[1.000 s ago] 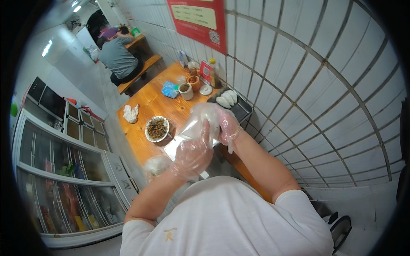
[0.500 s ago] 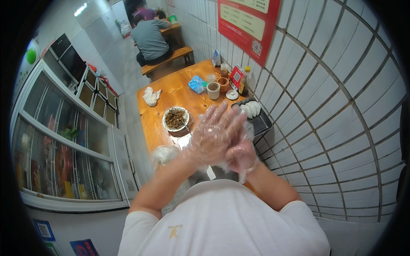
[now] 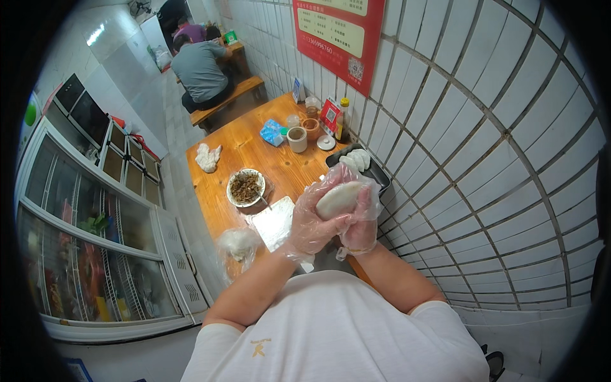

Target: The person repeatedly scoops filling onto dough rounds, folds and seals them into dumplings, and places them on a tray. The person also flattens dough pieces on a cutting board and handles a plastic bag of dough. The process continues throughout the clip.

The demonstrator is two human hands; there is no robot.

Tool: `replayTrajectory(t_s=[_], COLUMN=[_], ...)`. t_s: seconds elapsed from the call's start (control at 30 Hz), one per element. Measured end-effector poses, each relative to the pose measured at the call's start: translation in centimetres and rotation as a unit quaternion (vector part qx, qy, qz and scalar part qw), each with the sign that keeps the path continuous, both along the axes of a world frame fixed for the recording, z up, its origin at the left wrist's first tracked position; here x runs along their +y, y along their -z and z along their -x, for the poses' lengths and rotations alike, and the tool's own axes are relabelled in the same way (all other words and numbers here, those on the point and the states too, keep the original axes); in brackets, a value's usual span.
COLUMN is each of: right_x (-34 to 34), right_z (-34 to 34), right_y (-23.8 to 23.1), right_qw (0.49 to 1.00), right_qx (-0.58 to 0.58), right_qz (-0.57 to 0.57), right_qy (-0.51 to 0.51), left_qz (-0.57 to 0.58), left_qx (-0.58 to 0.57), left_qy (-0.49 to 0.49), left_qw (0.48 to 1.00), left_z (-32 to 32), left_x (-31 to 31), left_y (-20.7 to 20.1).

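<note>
Two gloved hands had changed their hold within half a second: where the palms had been laid one over the other, hiding what lay between, they now cradled a smooth white dough piece (image 3: 339, 200) in plain sight. The left hand (image 3: 320, 216) curved around its near-left side, fingers spread behind it, while the right hand (image 3: 361, 226) steadied the other side with the thumb raised against it. Both grips were closed lightly on the dough, which was held above the table's near right corner, just short of the black tray (image 3: 377, 170). Coming out from under the palms, the piece showed a rounded, flattened form, which suggested that a spell of pressing had given way to turning or evening it; whether anything was inside could not be told. Around it nothing seemed to have shifted: the white pieces (image 3: 356, 160) lay in the tray, and the bowl of brown filling (image 3: 245, 187) and the bagged white lump (image 3: 239, 244) stood to the left.
</note>
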State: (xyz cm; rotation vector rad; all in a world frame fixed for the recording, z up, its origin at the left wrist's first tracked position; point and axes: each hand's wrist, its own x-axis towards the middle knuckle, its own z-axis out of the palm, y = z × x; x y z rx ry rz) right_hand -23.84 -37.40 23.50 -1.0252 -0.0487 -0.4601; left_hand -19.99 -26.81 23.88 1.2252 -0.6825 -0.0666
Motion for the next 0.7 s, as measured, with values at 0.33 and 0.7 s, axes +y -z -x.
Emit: replayTrajectory(t_s=[0.33, 0.7], right_x=[-1.7, -8.0], right_z=[0.6, 2.2], right_y=[2.4, -1.0], right_qw=[0.992, 0.867], right_qx=[-0.004, 0.031], right_qz=[-0.110, 0.485], right_qy=[-0.058, -0.105], left_qz=[0.058, -0.212], left_qx=[0.225, -0.181], left_qy=[-0.103, 0.010], left_qw=[0.967, 0.960], left_z=[-1.9, -2.9], left_x=[1.2, 2.6], left_y=[-0.1, -3.4])
